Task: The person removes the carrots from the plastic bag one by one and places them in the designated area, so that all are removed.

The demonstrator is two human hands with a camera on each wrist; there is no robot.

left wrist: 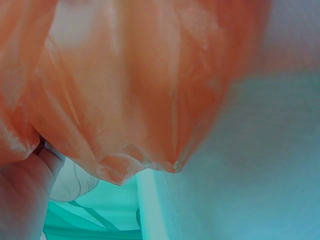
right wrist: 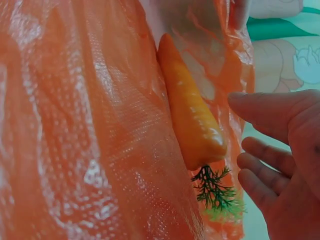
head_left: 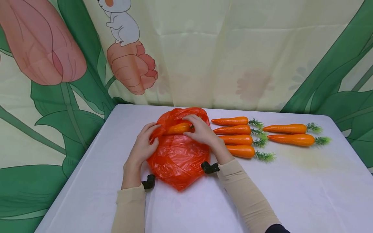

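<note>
A red plastic bag (head_left: 177,161) lies on the table with its mouth toward the back. In its mouth rests an orange carrot (right wrist: 192,110) with a feathery green top, tip toward the left. My left hand (head_left: 142,145) pinches the left edge of the mouth between thumb and fingers; in the left wrist view the plastic hides most of that hand. At the mouth's right side, my right hand (head_left: 202,131) has its thumb and fingers spread around the carrot's leafy end. The right wrist view shows a gap between these fingers and the carrot, nothing held.
Right of the bag, several carrots (head_left: 236,130) lie in a stacked row, leafy tops to the right. Two more carrots (head_left: 291,139) lie farther right. A white cloth covers the table (head_left: 291,194); a printed curtain (head_left: 221,58) hangs behind its back edge.
</note>
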